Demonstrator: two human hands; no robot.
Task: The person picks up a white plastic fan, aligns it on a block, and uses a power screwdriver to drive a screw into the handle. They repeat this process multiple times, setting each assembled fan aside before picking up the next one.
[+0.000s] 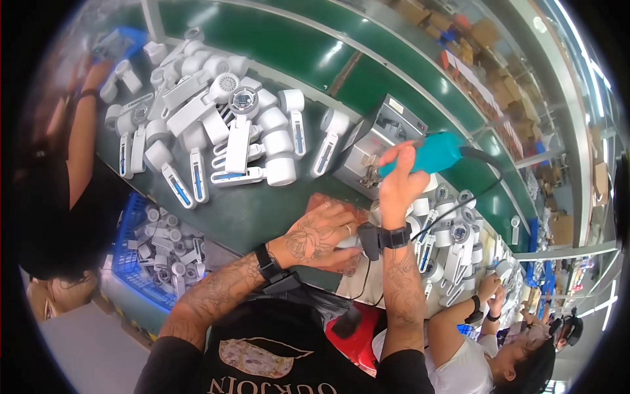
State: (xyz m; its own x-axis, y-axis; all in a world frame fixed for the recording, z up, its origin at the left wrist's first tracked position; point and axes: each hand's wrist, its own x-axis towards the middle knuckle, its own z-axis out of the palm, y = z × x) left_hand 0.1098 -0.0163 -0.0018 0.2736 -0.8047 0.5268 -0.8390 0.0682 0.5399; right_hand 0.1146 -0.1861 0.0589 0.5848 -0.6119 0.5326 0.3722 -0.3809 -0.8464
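In my right hand (pixel 401 180) is a teal electric screwdriver (pixel 430 154) with a black cable, the fingers wrapped round its body. Its front end is at a grey metal screw feeder (pixel 374 148); the bit itself is hard to make out. My left hand (pixel 323 235) rests on a reddish-brown block (pixel 321 202) on the green bench. Between its thumb and fingers shows a white plastic part (pixel 348 242), mostly covered by the hand. Beyond and to the left lies a big heap of white handheld fans (pixel 239 131), some with blue strips in the handles.
More white fans (pixel 459 233) lie right of my right wrist. A blue crate (pixel 125 246) of small parts stands lower left. One co-worker's arm (pixel 82 141) reaches in at left; another person (pixel 469 354) works at right. The screwdriver's cable (pixel 485 190) loops past my right forearm.
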